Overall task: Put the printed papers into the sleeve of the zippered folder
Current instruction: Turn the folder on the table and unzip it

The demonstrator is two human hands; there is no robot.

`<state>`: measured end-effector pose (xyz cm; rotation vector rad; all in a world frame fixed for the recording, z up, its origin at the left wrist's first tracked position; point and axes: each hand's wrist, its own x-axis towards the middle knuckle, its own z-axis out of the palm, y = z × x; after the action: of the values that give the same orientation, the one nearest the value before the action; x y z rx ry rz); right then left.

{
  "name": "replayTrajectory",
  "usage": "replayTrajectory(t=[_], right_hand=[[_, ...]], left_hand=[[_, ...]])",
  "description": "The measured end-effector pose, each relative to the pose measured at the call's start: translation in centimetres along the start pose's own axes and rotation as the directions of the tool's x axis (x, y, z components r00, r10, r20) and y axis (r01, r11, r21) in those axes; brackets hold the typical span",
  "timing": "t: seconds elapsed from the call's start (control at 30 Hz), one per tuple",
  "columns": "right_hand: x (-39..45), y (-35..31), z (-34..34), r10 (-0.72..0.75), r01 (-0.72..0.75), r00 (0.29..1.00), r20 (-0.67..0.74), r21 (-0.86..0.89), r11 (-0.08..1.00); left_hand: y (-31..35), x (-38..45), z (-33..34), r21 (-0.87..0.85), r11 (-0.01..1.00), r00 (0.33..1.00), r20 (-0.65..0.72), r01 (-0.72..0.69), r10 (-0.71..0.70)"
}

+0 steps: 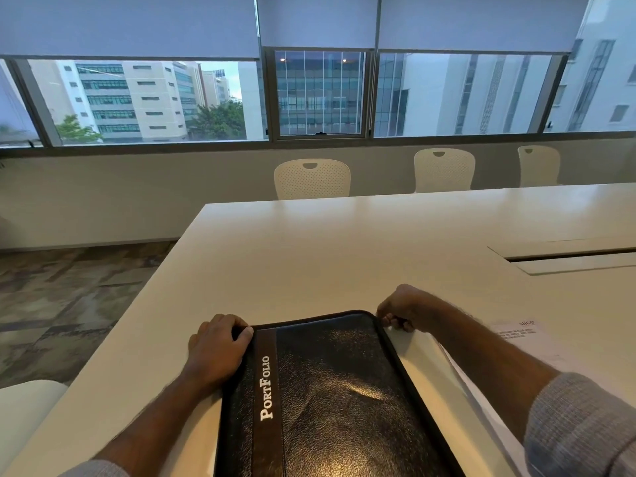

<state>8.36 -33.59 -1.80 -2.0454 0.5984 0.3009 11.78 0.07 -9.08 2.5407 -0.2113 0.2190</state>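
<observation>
One black zippered folder (330, 397) lies flat and closed on the white tabletop (344, 249) at the lower middle of the frame, its brown spine band printed "PortFolio" in white letters; being closed, nothing of its inside or its sleeve can be seen. The left hand (216, 349) rests on the folder's upper left corner, fingers bent over the edge and thumb laid on the cover, so its grip is closed around that corner. The right hand (402, 309) sits at the folder's upper right corner with its fingers curled tight, pinching something small at the zipper edge; the thing pinched is too small to make out. The printed papers (526, 339) lie on the tabletop at the lower right of the frame, just beside the folder and partly under the right forearm; a heading and a few lines of print show on the top sheet, and how many sheets there are cannot be told. Both forearms end in grey knitted sleeves (581, 425). Farther right, a recessed hatch (568, 258) is set into the tabletop. Three white perforated chairs (311, 180) stand along the far side of the tabletop, and part of a fourth white seat shows at the lower left. Behind them run windows (320, 94) with roller blinds (130, 25) half drawn, office buildings outside.
</observation>
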Motion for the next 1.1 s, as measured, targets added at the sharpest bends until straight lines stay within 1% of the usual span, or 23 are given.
replayTrajectory(t=[0.1,0.2,0.23,0.27,0.33,0.37,0.47,0.6,0.7,0.83,1.1], right_hand=[[0.0,0.9,-0.6,-0.098,0.097,0.995,0.034,0.035,0.995],[-0.1,1.9,-2.0,-0.170,0.156,0.971,0.169,0.096,0.983],[-0.3,2.2,-2.1,-0.216,0.206,0.957,0.193,0.068,0.976],[-0.5,2.4,-2.1,-0.267,0.272,0.945,0.190,-0.002,0.962],[-0.7,2.9,-1.4,-0.386,0.400,0.916,0.110,-0.197,0.895],[-0.7,3.2,-1.0,-0.451,0.452,0.890,0.069,-0.271,0.850],[-0.6,3.9,-0.4,-0.588,0.556,0.809,0.025,-0.358,0.750],[-1.0,4.5,0.0,-0.665,0.591,0.746,-0.012,-0.447,0.671],[-1.6,4.9,0.4,-0.700,0.599,0.712,-0.060,-0.468,0.650],[-2.6,5.8,0.5,-0.715,0.597,0.692,-0.101,-0.477,0.645],[-5.7,7.3,0.5,-0.730,0.581,0.672,-0.127,-0.519,0.626]], left_hand=[[-0.1,0.0,0.0,0.002,1.000,1.000,-0.006,-0.005,0.005],[-0.2,0.1,0.2,0.004,1.000,1.000,-0.006,-0.009,0.009],[-0.3,0.2,0.2,0.009,1.000,1.000,-0.007,-0.010,0.011],[-0.4,0.2,0.3,0.015,1.000,1.000,-0.010,-0.014,0.014],[-0.4,0.3,0.3,0.022,1.000,1.000,-0.018,-0.016,0.017],[-0.4,0.3,0.3,0.022,1.000,1.000,-0.019,-0.014,0.015],[-0.5,0.4,0.4,0.017,1.000,1.000,-0.010,-0.009,0.009],[-0.6,0.5,0.6,0.016,1.000,1.000,-0.012,-0.009,0.009],[-0.6,0.5,0.5,0.025,1.000,1.000,-0.019,-0.005,0.006],[-0.3,0.4,0.5,0.039,0.999,0.999,-0.033,0.004,-0.002],[-0.3,0.5,0.7,0.084,0.996,0.999,-0.048,0.027,-0.023]])
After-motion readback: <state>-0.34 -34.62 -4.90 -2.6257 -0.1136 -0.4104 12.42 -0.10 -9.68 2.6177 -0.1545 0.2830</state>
